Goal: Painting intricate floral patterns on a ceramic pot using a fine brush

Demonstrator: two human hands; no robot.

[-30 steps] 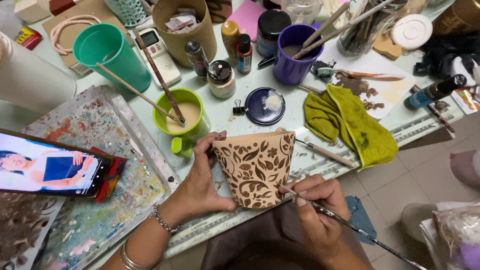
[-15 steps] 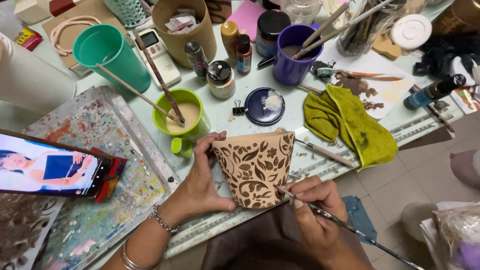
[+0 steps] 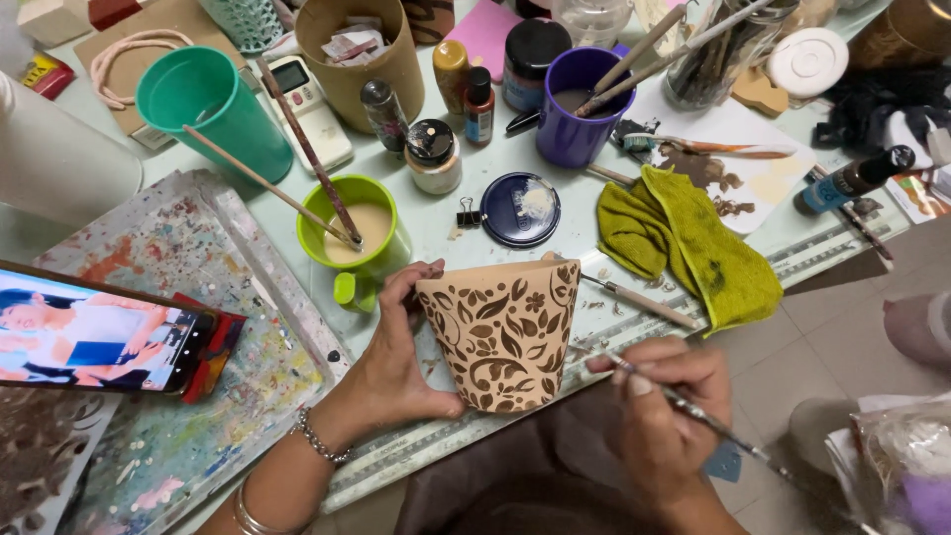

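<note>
A tan clay pot (image 3: 505, 332) painted with brown leaves and scrolls rests tilted at the table's front edge. My left hand (image 3: 396, 362) grips its left side, thumb under the base, fingers at the rim. My right hand (image 3: 659, 411) holds a thin paintbrush (image 3: 693, 411) whose tip touches the pot's right wall. A bracelet circles my left wrist.
A lime mug (image 3: 357, 233) with two brushes, a teal cup (image 3: 213, 109), a purple cup (image 3: 575, 109) of brushes, a dark blue lid (image 3: 520, 208) and small paint bottles stand behind the pot. A green cloth (image 3: 693, 248) lies right. A phone (image 3: 99, 337) lies on a paint-spattered tray (image 3: 228, 327), left.
The pot and both hands hold nearly the same place; the brush tip has shifted slightly along the pot's right side.
</note>
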